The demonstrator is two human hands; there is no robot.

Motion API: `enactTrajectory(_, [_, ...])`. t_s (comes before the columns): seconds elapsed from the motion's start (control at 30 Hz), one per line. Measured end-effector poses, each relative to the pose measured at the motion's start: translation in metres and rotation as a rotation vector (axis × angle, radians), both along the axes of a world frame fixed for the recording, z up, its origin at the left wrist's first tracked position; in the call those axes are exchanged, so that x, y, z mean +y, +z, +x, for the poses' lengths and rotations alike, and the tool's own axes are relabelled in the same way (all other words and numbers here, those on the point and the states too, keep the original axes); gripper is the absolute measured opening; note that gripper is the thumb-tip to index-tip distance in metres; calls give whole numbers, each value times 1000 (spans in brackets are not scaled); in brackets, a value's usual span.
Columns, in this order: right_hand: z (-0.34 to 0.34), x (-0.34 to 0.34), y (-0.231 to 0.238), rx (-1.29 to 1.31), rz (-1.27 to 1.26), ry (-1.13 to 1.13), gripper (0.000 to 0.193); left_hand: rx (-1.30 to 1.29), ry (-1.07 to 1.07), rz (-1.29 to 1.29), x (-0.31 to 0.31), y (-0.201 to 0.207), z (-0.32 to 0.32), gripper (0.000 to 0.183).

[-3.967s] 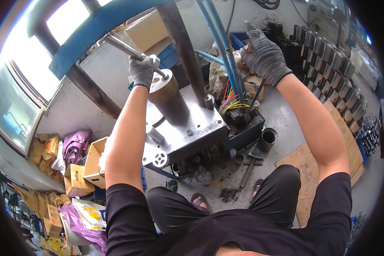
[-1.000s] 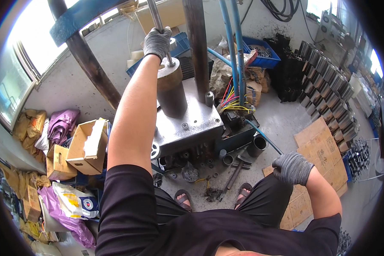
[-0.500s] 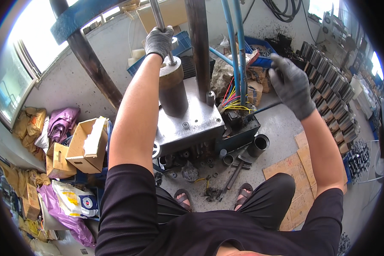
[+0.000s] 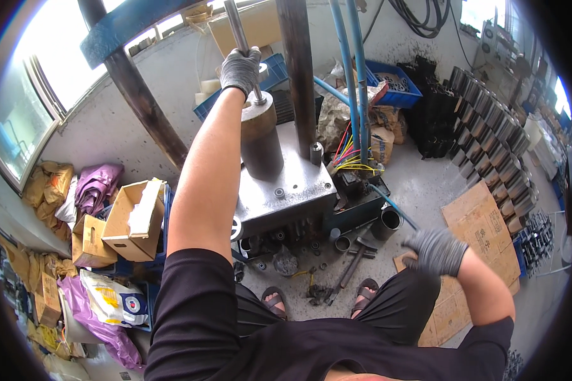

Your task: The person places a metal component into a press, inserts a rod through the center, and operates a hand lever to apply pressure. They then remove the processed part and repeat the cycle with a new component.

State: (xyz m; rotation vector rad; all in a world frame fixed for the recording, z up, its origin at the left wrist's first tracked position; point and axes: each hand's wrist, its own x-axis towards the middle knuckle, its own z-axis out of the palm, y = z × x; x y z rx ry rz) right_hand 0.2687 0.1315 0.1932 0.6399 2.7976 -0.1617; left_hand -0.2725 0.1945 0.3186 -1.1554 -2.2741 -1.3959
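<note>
My left hand [image 4: 240, 71], in a grey work glove, is wrapped round an upright shiny metal rod [image 4: 236, 26]. The rod's lower end stands on the top of a thick dark steel cylinder [image 4: 260, 149], which rests on a heavy metal block [image 4: 292, 181]. My right hand [image 4: 437, 252], gloved alike and smeared by motion, is low on the right with curled fingers. It meets the outer end of a thin blue lever [image 4: 394, 206] that slopes down from the machine's base; the glove hides the lever's end.
Dark steel columns [image 4: 297, 70] and blue pipes [image 4: 360, 82] rise round the block. On the floor lie a hammer [image 4: 351, 270], metal cups [image 4: 387, 222] and flattened cardboard [image 4: 483, 222]. Stacked metal cylinders [image 4: 489, 136] stand right; cardboard boxes [image 4: 133, 228] and bags [image 4: 111, 298] are left.
My right hand has swung down, its spread fingers now curled. The lever has tipped from sloping upward to sloping downward. My left hand stays on the rod.
</note>
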Motion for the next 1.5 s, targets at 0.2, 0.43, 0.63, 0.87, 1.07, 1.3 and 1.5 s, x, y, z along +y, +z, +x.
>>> enactTrajectory(0.2, [11,-15,-13,-7,-40,-72,29,5,-7,22,10,-8,-10,52])
enactTrajectory(0.43, [-6,-6,14,245,-52,-117,25,-27,-27,28,7,-8,-6,50])
enactTrajectory(0.63, [-5,-4,4,-147,-6,-65,24,40,3,31,6,-7,-6,51])
enactTrajectory(0.87, [1,-6,4,153,-5,-105,25,-24,-32,41,-7,-2,17,51])
enactTrajectory(1.07, [0,-5,3,153,-21,-101,29,15,-6,52,-2,-5,2,51])
enactTrajectory(1.3, [-1,-3,1,0,-32,-103,34,7,-13,53,6,-8,-1,52])
enactTrajectory(1.5, [-3,-2,2,-193,-60,-79,32,-17,-16,47,7,-12,-4,52])
